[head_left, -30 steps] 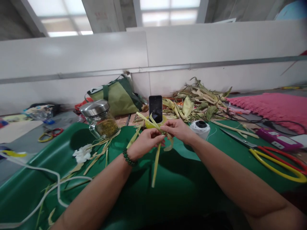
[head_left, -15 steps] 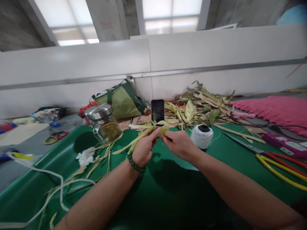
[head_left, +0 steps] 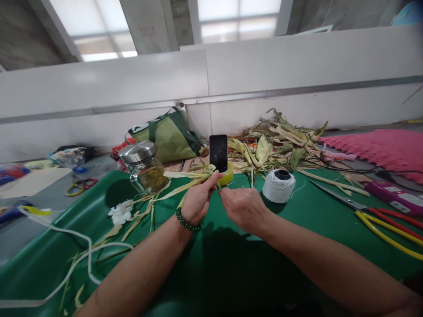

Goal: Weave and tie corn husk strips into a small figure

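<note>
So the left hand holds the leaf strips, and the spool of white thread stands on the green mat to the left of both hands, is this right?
Not quite. The spool of white thread stands on the green mat to the right of both hands, just beyond the right hand, as the head view shows. The left hand does hold the leaf strips.

Both hands up in front of me, fingertips almost meeting.

My left hand [head_left: 198, 200] was closed in a loose fist with its back towards me, thumb [head_left: 212, 179] pressed against the forefinger at the top. My right hand [head_left: 244, 208] sat just beside it and a little lower, knuckles up, its fingertips [head_left: 224, 195] curled under and drawn together towards the left thumb. I could not tell whether the two hands touched. My left forearm [head_left: 142, 268] and right forearm [head_left: 330, 268] were bare, angling in from the lower corners.
</note>
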